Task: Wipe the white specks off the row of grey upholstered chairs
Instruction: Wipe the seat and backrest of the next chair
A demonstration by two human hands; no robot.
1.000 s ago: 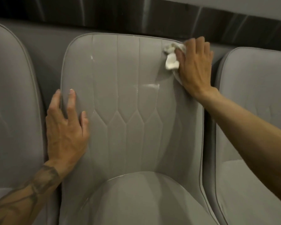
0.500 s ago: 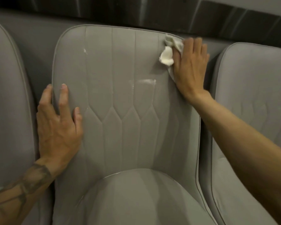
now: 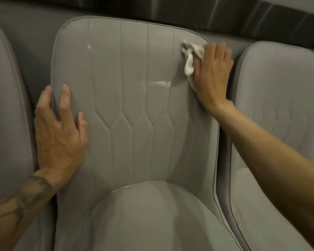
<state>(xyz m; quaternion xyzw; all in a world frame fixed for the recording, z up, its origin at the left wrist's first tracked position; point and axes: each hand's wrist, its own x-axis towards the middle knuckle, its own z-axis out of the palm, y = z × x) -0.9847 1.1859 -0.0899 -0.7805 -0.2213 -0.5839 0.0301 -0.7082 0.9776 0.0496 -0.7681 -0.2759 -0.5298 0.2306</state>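
A person's right hand (image 3: 213,73), fingers flat and together, presses a crumpled white cloth (image 3: 190,57) to the upper right corner of the middle grey upholstered chair (image 3: 134,133). The left hand (image 3: 58,131), fingers spread, braces the backrest's left edge. One white streak (image 3: 160,83) and one small white speck (image 3: 89,47) are unwiped, so this chair looks partway done. Three chairs show; marks on the left chair (image 3: 5,105) and right chair (image 3: 279,105) cannot be judged.

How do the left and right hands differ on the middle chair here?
The left hand lies bare, fingers spread, on the backrest's left edge; the right hand presses a white cloth near its upper right corner. The left hand sits lower than the right hand. Both lie flat on the middle chair.
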